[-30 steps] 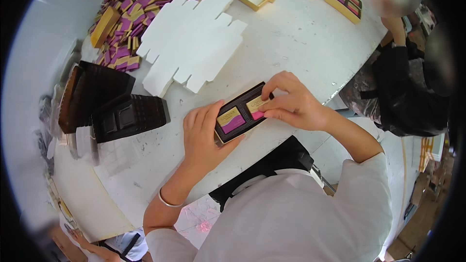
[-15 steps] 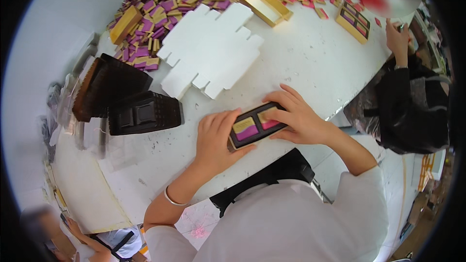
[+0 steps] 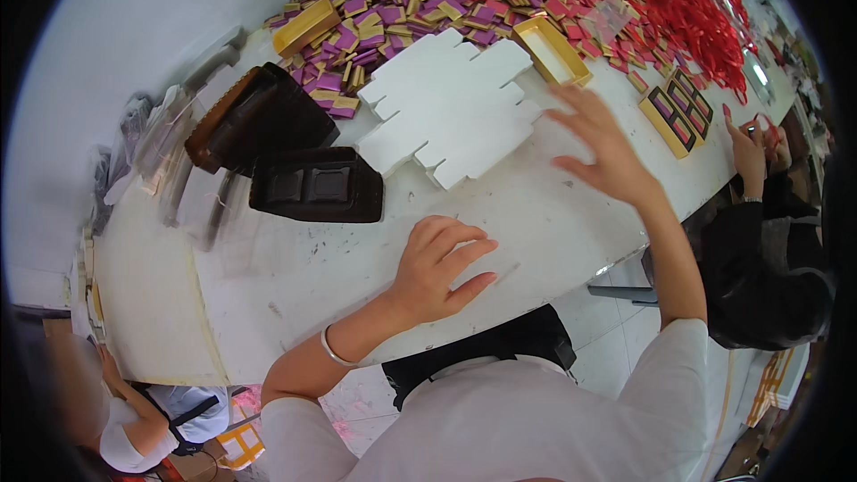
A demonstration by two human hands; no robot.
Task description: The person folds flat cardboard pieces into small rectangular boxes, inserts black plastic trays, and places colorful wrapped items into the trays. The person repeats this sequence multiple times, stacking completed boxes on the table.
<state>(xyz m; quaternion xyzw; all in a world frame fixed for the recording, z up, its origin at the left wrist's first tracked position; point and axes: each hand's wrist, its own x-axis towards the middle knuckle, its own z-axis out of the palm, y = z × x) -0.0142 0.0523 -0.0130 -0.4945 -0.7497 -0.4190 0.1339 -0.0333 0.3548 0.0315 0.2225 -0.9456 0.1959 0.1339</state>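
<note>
My left hand (image 3: 439, 270) hovers over the near part of the white table, fingers curved and apart, holding nothing. My right hand (image 3: 609, 150) is raised with spread fingers, just right of the stack of flat white box blanks (image 3: 446, 112). Beyond it sits a gold box tray (image 3: 555, 54) with a white inside. To the right, gold boxes (image 3: 671, 123) with dark inserts hold pink and purple pieces, close together. Left of the blanks stand stacks of dark brown plastic inserts (image 3: 314, 186).
A heap of purple, gold and pink wrapped pieces (image 3: 420, 0) lines the far side, with another gold tray (image 3: 305, 27) on it. Red ribbon (image 3: 701, 27) piles up at far right. A co-worker's hand (image 3: 748, 153) is at the right edge; another person (image 3: 134, 419) is at lower left.
The filled box has left my hands; the group of gold boxes at right looks larger. My right hand moved up and away, and both hands are open. The view has shifted.
</note>
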